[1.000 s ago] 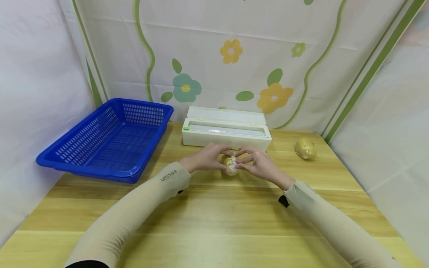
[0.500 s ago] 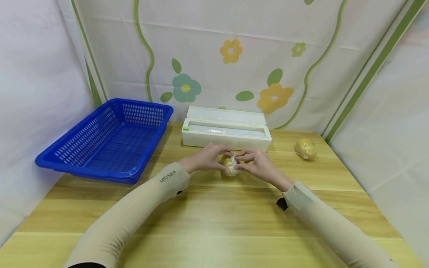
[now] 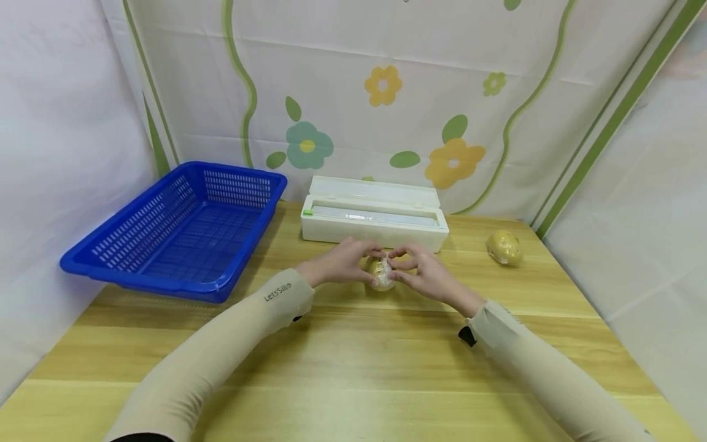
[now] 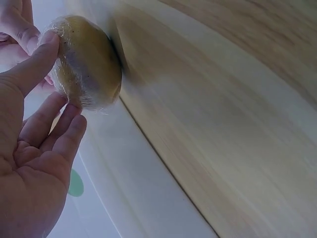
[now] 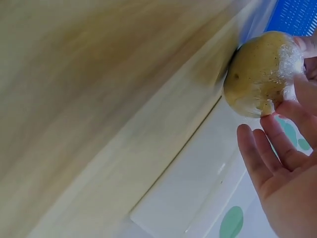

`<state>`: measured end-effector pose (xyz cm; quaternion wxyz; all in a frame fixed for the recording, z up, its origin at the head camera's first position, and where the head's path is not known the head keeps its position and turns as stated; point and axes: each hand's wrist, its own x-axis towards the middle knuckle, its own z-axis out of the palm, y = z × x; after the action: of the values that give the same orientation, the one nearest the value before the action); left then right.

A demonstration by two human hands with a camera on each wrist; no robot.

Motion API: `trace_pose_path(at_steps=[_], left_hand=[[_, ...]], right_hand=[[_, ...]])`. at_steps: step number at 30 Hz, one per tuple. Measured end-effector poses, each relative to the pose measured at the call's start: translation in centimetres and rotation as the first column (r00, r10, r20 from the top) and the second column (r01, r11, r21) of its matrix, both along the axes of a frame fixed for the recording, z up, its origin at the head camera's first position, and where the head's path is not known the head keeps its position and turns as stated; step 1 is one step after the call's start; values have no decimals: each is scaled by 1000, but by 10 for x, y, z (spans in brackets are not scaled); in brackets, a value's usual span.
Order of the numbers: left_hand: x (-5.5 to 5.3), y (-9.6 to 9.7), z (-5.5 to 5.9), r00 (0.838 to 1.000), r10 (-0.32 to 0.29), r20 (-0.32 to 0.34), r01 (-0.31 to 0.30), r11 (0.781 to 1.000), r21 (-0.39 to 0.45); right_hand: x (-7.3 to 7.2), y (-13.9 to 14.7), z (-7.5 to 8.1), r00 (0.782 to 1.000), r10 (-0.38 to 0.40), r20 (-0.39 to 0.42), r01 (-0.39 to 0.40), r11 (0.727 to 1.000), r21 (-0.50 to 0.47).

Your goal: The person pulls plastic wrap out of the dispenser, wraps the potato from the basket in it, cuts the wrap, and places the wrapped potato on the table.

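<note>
A yellow-brown potato (image 3: 381,276) wrapped in clear plastic film stands on the table in front of the white box, held between both hands. My left hand (image 3: 343,260) grips it from the left, thumb near and fingers on the far side. From the right, my right hand (image 3: 429,274) holds the potato with thumb and index finger at the bunched film. In the left wrist view, crinkled film covers the upper side of the potato (image 4: 94,64). The right wrist view shows the potato (image 5: 255,74) with the right hand's other fingers extended beside it. Some fingertips are hidden behind it.
Behind the hands is a long white film box (image 3: 375,232), its lid raised. A blue perforated basket (image 3: 243,270) stands at the left. Another film-wrapped potato (image 3: 504,247) lies at the right rear. Flowered fabric (image 3: 353,123) hangs behind the wooden table (image 3: 342,368).
The right hand's fingers have shifted slightly at the film on the potato. The left hand keeps its hold, and the potato stays in about the same place.
</note>
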<state>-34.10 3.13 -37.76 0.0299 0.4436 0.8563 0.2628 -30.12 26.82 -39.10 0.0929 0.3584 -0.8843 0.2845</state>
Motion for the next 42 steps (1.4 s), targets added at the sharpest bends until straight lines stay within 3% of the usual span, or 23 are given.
trace_pose_path(at_steps=[3, 6, 14, 21, 25, 32, 37, 42], left_hand=[[-2, 2, 1, 1000, -4, -25, 4, 1000, 3], [-5, 4, 1, 999, -9, -42, 9, 1000, 7], [-5, -2, -1, 1000, -7, -24, 7, 1000, -9], [-6, 0, -1, 999, -27, -33, 26, 999, -31], [-5, 1, 0, 999, -22, -26, 21, 999, -47], [-3, -1, 2, 999, -18, -44, 15, 999, -52], [3, -3, 3, 1000, -6, -19, 5, 1000, -16], [8, -5, 3, 1000, -8, -9, 8, 1000, -6]], right_hand=[[1, 1, 3, 991, 31, -133, -17, 994, 105], [2, 1, 8, 964, 69, -258, -19, 981, 192], [4, -5, 5, 957, 117, -267, -88, 989, 120], [7, -6, 0, 908, 151, -391, -88, 981, 174], [8, -6, 2, 927, 146, -346, -82, 978, 194], [5, 2, 8, 992, 70, -105, -54, 988, 147], [0, 4, 9, 997, 63, -51, -56, 990, 129], [-3, 4, 11, 990, 105, -93, -92, 987, 132]])
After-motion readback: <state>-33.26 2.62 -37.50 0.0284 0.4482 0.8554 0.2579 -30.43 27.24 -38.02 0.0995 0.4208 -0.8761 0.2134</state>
